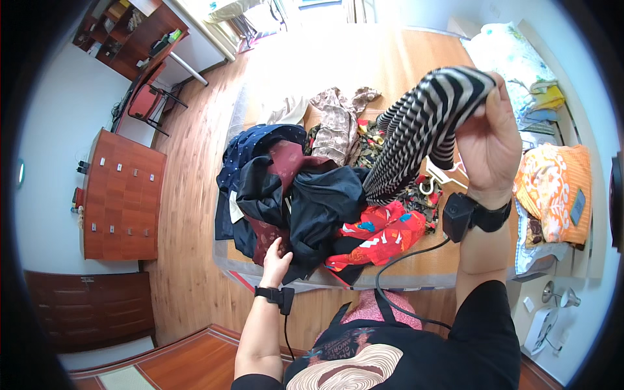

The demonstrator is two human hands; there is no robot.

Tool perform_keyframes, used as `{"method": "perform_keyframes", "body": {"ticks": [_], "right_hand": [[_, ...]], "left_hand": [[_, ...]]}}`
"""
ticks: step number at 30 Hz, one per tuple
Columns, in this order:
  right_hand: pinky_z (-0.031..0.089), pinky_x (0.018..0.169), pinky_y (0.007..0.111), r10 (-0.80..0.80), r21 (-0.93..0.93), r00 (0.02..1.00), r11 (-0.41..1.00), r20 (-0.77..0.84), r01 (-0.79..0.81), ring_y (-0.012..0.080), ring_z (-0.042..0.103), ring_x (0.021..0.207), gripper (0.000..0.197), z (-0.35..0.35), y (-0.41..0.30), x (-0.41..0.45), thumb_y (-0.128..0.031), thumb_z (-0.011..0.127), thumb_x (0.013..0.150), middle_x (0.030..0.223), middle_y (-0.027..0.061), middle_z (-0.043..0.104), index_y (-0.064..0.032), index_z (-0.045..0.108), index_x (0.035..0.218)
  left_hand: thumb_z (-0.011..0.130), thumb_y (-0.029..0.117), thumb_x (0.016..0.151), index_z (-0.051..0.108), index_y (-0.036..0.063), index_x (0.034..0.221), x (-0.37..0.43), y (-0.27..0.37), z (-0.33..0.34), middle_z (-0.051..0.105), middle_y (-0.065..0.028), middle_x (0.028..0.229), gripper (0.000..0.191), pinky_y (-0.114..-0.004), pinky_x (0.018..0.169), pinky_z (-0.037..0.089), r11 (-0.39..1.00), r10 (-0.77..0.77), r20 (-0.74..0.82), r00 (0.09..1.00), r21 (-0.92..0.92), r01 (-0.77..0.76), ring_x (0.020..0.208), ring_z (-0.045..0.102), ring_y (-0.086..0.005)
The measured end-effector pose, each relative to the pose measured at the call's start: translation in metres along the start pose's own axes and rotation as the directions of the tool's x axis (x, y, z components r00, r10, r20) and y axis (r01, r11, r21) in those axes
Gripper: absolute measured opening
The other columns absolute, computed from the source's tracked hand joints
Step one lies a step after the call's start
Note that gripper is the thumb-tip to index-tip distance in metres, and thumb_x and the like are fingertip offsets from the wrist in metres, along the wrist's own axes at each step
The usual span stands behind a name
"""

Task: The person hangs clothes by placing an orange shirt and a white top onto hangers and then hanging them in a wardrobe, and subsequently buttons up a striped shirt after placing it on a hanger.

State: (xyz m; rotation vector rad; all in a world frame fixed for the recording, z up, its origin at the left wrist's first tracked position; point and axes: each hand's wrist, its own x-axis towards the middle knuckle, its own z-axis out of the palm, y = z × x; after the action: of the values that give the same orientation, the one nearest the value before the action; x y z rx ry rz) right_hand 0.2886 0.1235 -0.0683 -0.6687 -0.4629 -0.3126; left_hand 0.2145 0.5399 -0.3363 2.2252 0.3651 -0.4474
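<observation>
Raised at the right, my right hand (490, 134) pinches a black-and-white striped garment (414, 131), whose lower end hangs onto the clothes on the bed. My left hand (277, 261) rests at the near edge of the pile, by a dark red patterned cloth (267, 234); whether it grips the cloth I cannot tell. Around it lie a black garment (326, 200) and a navy dotted garment (243, 146). A red printed garment (385, 239) lies nearer the bed's edge. Behind are a beige patterned garment (336, 126) and a white clothes hanger (441, 175), partly behind the striped cloth.
The bed mat (414, 48) spreads under the clothes. Folded orange-and-white bedding (555, 190) and a pale pillow (507, 58) lie along the right. A wooden cabinet (124, 195) and a red chair (146, 101) stand at the left. Cables run from both wrist devices.
</observation>
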Motion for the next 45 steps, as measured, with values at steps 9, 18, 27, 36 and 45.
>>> {"method": "perform_keyframes", "body": {"ticks": [9, 18, 27, 36, 45], "right_hand": [[0.048, 0.088, 0.028, -0.214, 0.030, 0.958, 0.977, 0.191, 0.212, 0.0156, 0.059, 0.093, 0.016, 0.114, -0.097, -0.011, -0.006, 0.050, 0.092, 0.095, 0.0086, 0.063, 0.0019, 0.056, 0.103], [0.050, 0.070, 0.027, -0.438, -0.155, 0.810, 0.836, 0.389, 0.526, 0.0143, 0.059, 0.076, 0.009, 0.247, -0.102, -0.085, -0.010, 0.050, 0.092, 0.084, 0.0046, 0.062, -0.0049, 0.056, 0.096], [0.049, 0.061, 0.023, -0.228, -0.435, 0.911, 0.821, 0.343, 0.369, 0.0108, 0.058, 0.066, 0.003, 0.277, -0.155, -0.164, -0.006, 0.053, 0.090, 0.077, 0.0037, 0.060, -0.0043, 0.055, 0.091], [0.041, 0.069, 0.020, -0.019, -0.823, 0.999, 0.567, -0.046, -0.027, 0.0072, 0.051, 0.071, 0.010, 0.142, -0.153, -0.212, -0.011, 0.058, 0.086, 0.076, -0.0011, 0.056, -0.0031, 0.059, 0.092], [0.044, 0.083, 0.026, 0.646, -0.705, 0.698, 0.648, 0.309, -0.288, 0.0104, 0.054, 0.091, 0.026, 0.179, -0.087, -0.305, -0.022, 0.055, 0.091, 0.094, 0.0039, 0.058, -0.0030, 0.052, 0.109]], "left_hand": [[0.067, 0.012, 0.075, 0.052, 0.0062, 0.120, -0.115, 0.090, 0.005, 0.058, -0.0110, 0.112, 0.048, -0.033, 0.082, 0.048, 0.895, 0.443, 0.049, 0.895, -0.067, -0.440, 0.096, 0.058, -0.0233], [0.074, 0.010, 0.067, 0.043, 0.0013, 0.127, -0.244, 0.115, 0.022, 0.049, -0.0173, 0.124, 0.068, -0.034, 0.097, 0.038, 0.617, 0.780, 0.062, 0.622, -0.236, -0.751, 0.116, 0.048, -0.0294], [0.054, -0.009, 0.075, 0.055, 0.0004, 0.110, -0.312, 0.114, 0.044, 0.062, -0.0078, 0.094, 0.036, -0.027, 0.080, 0.045, 0.577, 0.760, 0.099, 0.642, -0.558, -0.596, 0.089, 0.058, -0.0164], [0.050, -0.008, 0.081, 0.056, 0.0016, 0.104, -0.388, 0.155, -0.075, 0.060, -0.0004, 0.086, 0.025, -0.016, 0.071, 0.042, 0.433, 0.783, -0.074, 0.618, -0.649, -0.626, 0.079, 0.054, -0.0041], [0.050, -0.001, 0.082, 0.056, -0.0012, 0.085, -0.405, 0.186, -0.068, 0.057, 0.0010, 0.078, 0.007, -0.017, 0.064, 0.039, 0.467, 0.774, -0.064, 0.630, -0.614, -0.636, 0.073, 0.049, -0.0035]]}}
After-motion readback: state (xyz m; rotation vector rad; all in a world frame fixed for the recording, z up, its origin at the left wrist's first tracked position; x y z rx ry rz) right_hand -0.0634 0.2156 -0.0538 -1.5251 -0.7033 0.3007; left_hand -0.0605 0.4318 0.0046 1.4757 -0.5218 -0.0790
